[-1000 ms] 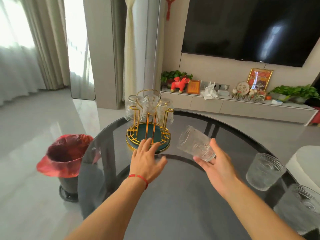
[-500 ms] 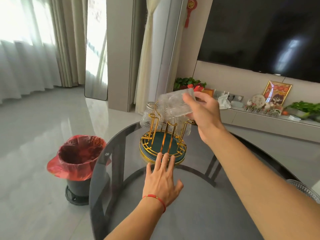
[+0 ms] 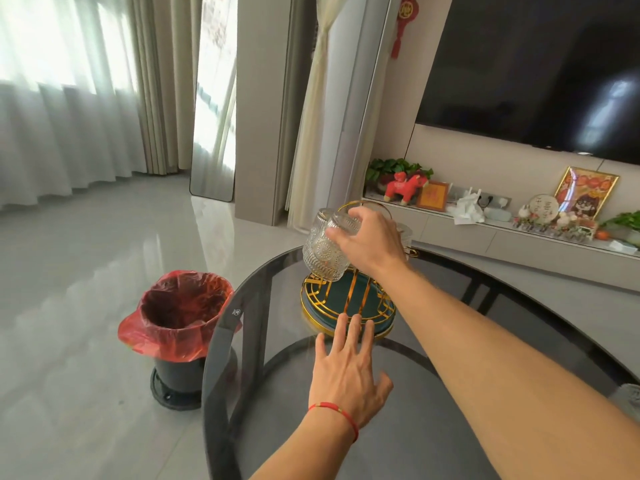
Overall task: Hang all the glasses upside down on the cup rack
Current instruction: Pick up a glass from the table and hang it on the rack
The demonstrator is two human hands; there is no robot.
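Observation:
A gold wire cup rack [image 3: 347,304] on a round green base stands on the dark glass table [image 3: 450,393]. My right hand [image 3: 372,242] grips the bottom of an embossed clear glass [image 3: 323,252], held mouth down over the rack's front left prong. Another hung glass [image 3: 406,233] peeks out behind my right hand; the other hung glasses are hidden. My left hand [image 3: 346,372] lies flat on the table with fingers spread, its fingertips touching the rack's base. The rim of one more glass [image 3: 629,398] shows at the right edge.
A black bin with a red bag [image 3: 180,327] stands on the floor left of the table. A TV [image 3: 540,71] hangs on the wall above a low shelf [image 3: 502,233] with ornaments and plants. Curtains cover the windows at left.
My right hand has turned the glass from sideways to mouth down and lowered it onto the rack's front left side. My left hand has stayed at the base. The view shifted left.

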